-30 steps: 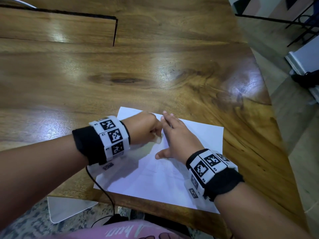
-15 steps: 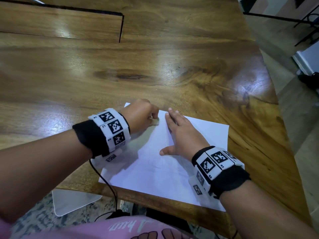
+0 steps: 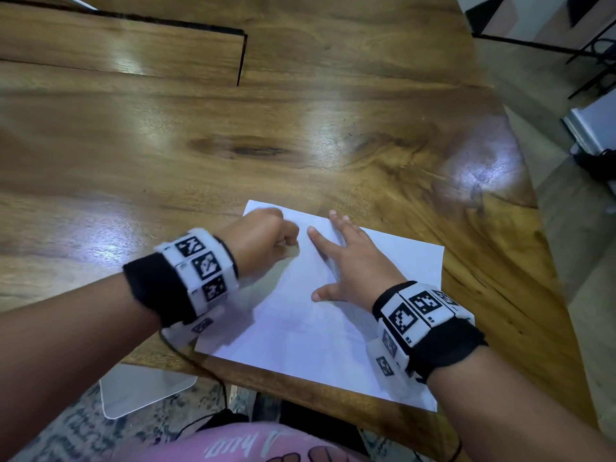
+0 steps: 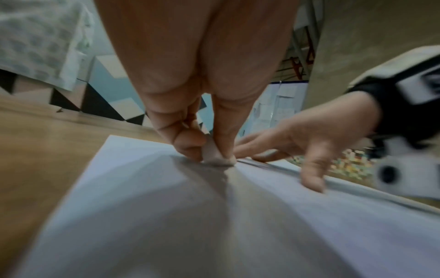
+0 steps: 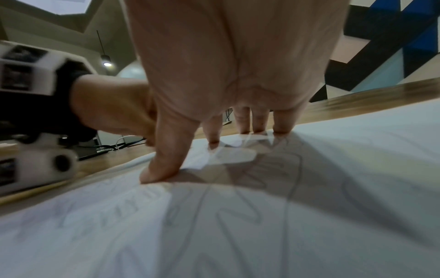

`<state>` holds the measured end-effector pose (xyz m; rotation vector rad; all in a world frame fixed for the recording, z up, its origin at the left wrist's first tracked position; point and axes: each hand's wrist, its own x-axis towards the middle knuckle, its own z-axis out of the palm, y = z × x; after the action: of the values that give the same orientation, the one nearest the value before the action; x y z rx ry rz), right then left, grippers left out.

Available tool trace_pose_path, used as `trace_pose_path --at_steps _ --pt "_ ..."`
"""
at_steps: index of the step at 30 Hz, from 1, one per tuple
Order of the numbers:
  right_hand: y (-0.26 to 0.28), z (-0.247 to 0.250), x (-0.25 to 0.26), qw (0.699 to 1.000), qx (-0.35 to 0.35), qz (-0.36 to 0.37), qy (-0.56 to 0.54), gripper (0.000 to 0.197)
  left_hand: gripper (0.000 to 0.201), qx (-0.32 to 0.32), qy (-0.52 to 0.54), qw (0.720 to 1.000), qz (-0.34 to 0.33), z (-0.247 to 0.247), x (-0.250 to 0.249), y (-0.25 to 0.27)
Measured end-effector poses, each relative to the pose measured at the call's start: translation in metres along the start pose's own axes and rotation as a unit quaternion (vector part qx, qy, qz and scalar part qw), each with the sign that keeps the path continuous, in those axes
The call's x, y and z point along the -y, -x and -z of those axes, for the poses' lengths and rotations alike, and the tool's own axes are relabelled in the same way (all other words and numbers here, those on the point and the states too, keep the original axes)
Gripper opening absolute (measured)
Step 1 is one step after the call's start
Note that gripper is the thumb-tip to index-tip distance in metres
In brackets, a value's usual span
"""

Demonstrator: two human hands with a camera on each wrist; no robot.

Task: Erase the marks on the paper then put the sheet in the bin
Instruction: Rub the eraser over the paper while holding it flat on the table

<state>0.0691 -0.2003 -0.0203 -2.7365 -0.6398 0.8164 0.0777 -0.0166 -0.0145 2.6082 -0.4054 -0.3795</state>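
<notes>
A white sheet of paper [image 3: 393,331] with faint pencil marks [image 5: 238,216] lies near the table's front edge. My left hand [image 3: 266,238] pinches a small pale eraser [image 4: 212,152] between thumb and fingers and presses its tip on the sheet [image 4: 166,216] near the far left corner. My right hand [image 3: 350,261] lies flat on the paper just to the right of it. Its straight, spread fingers [image 5: 259,120] and thumb press the sheet [image 5: 357,178] down. No bin is in view.
The wooden table [image 3: 300,128] stretches far ahead and has a dark slot [image 3: 240,58] at the back left. A black cable [image 3: 186,358] hangs off the front edge by my left wrist. A white plate-like base [image 3: 140,391] stands on the floor below.
My left hand with the eraser has slid back and forth over the sheet's far left part, now slightly away from my right hand. The right hand's fingers have spread wider on the paper.
</notes>
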Motion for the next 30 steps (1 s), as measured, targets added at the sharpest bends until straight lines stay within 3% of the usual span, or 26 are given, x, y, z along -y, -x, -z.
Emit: trace_pose_path --at_steps 3,5,10,12,14,16,19,23,25,27,30 --pt "0.001 0.001 0.0 1.0 0.006 -0.003 -0.002 0.103 0.011 0.124 -0.026 0.99 -0.053 -0.001 -0.002 0.035" --pt "0.002 0.001 0.001 1.0 0.009 -0.005 0.001 0.103 0.012 0.17 -0.021 0.984 -0.049 0.004 -0.004 0.04" --pt "0.001 0.0 0.001 1.0 0.006 -0.01 0.007 0.104 0.012 0.028 0.001 1.0 -0.005 0.005 -0.003 -0.003" --pt "0.001 0.0 0.001 1.0 0.005 -0.01 0.003 0.104 0.009 0.0 0.0 1.0 -0.001 -0.002 -0.004 0.001" --pt "0.001 0.0 0.0 1.0 0.006 -0.01 -0.003 0.104 0.007 0.018 0.011 1.0 -0.02 -0.008 -0.001 0.024" --pt "0.001 0.0 0.001 1.0 0.008 -0.01 -0.004 0.103 0.009 0.079 0.022 0.996 -0.042 -0.01 0.001 0.047" --pt "0.002 0.001 0.002 1.0 0.008 -0.007 -0.004 0.102 0.008 0.13 0.021 0.991 -0.023 -0.001 0.0 0.046" --pt "0.002 0.001 0.002 1.0 0.007 -0.01 -0.003 0.103 0.012 0.0 0.025 0.999 0.021 0.004 -0.003 0.008" --pt "0.002 0.002 0.002 1.0 0.008 -0.01 0.001 0.103 0.011 -0.017 0.016 0.999 0.042 0.001 -0.003 0.004" --pt "0.002 0.002 0.002 1.0 0.007 -0.007 0.002 0.103 0.01 0.009 0.005 0.999 0.032 -0.002 -0.002 0.017" --pt "0.002 0.002 0.002 1.0 0.01 -0.008 0.002 0.103 0.009 0.118 0.002 0.993 -0.011 0.0 -0.003 0.048"
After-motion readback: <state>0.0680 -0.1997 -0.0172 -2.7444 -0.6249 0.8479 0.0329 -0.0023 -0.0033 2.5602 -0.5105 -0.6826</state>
